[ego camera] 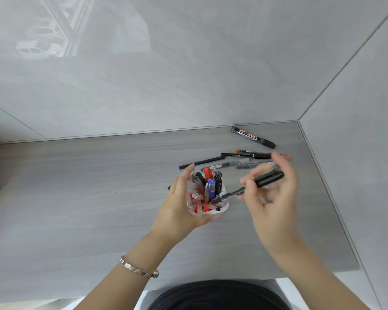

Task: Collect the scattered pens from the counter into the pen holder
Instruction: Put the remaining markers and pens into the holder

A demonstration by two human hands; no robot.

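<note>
My left hand (179,209) wraps around the white pen holder (222,209), which stands on the grey counter (99,186) crammed with several red, blue and black pens. My right hand (271,193) grips a small bunch of dark pens (251,186), their tips slanting down over the holder's right rim. Loose on the counter behind lie a whiteboard marker (253,137), a black marker (244,155), a red-capped pen (251,151), a thin black pen (202,163), a clear blue pen (230,164) and a grey pen (251,166).
The counter ends in a corner where grey tiled walls (188,74) meet at the back and right. Its front edge runs near my dark-clothed body (217,296). A metal bracelet (139,269) circles my left wrist.
</note>
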